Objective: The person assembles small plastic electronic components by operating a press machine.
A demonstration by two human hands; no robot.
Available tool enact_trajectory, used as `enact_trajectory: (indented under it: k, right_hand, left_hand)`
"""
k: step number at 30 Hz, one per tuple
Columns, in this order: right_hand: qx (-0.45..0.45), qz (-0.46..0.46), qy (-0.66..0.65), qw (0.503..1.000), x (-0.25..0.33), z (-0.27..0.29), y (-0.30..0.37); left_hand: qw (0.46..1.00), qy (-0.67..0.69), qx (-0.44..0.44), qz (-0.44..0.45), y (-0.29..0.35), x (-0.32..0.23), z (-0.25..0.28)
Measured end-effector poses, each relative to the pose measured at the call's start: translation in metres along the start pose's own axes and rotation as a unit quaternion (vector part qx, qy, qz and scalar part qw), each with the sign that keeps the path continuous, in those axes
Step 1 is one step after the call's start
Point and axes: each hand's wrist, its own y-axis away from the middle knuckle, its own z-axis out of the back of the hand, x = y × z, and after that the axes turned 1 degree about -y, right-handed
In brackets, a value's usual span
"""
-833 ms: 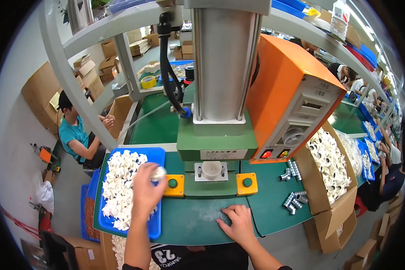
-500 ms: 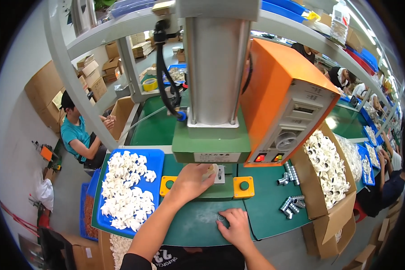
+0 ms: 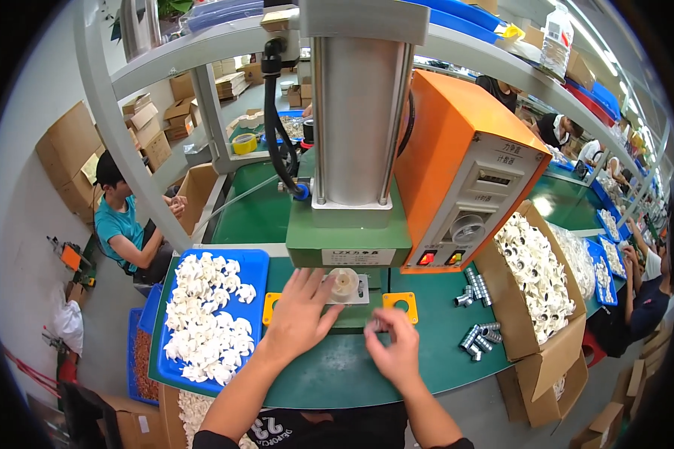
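My left hand (image 3: pixel 298 313) lies with its fingers stretched out beside a cream-coloured round plastic part (image 3: pixel 344 285). That part sits on the metal plate (image 3: pixel 363 290) beneath the green press head (image 3: pixel 350 243). Closer to the right-hand button mount, my right hand (image 3: pixel 395 350) is raised over the table, thumb and fingers pinched on a small ring (image 3: pixel 378 326) that the fingers partly cover. The yellow button mounts (image 3: pixel 403 300) flank the press base; the left one is partly behind my left hand.
At left stands a blue tray (image 3: pixel 174 364) of white plastic parts. An orange control box (image 3: pixel 445 142) rises right of the press. Several metal tube pieces (image 3: pixel 478 340) lie near a cardboard box (image 3: pixel 513 329) of white parts. A person (image 3: pixel 127 232) sits at far left.
My left hand has let go of the cream part, which now rests on the plate. My right hand has picked the ring off the table and moved forward toward the press.
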Motion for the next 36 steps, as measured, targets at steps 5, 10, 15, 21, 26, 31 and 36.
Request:
enact_trajectory:
  k: [5, 10, 15, 21, 26, 31, 36]
  right_hand:
    - [-0.016, -0.088, -0.141, 0.986, 0.012, -0.045, -0.075]
    - [0.036, -0.181, -0.163, 0.969, 0.018, -0.045, -0.093]
    - [0.014, -0.149, -0.263, 0.953, 0.013, -0.036, -0.083]
    - [0.044, -0.118, -0.324, 0.938, 0.001, -0.023, -0.058]
    - [0.077, -0.187, -0.481, 0.853, 0.019, -0.023, -0.059]
    - [0.099, -0.183, -0.598, 0.774, 0.022, -0.022, -0.071]
    - [0.042, -0.136, -0.385, 0.912, 0.020, 0.002, -0.047]
  left_hand:
    - [0.997, -0.055, -0.028, 0.044, 0.043, 0.018, 0.024]
    - [0.993, -0.059, -0.033, 0.098, 0.075, 0.029, 0.022]
    - [0.994, -0.078, -0.036, 0.072, 0.076, 0.027, 0.020]
    - [0.994, -0.084, -0.028, 0.071, 0.084, 0.027, 0.020]
    - [0.994, -0.070, -0.032, 0.076, 0.079, 0.020, 0.017]
    - [0.993, -0.087, -0.035, 0.074, 0.080, 0.022, 0.018]
    - [0.992, -0.089, -0.030, 0.083, 0.080, 0.020, 0.018]
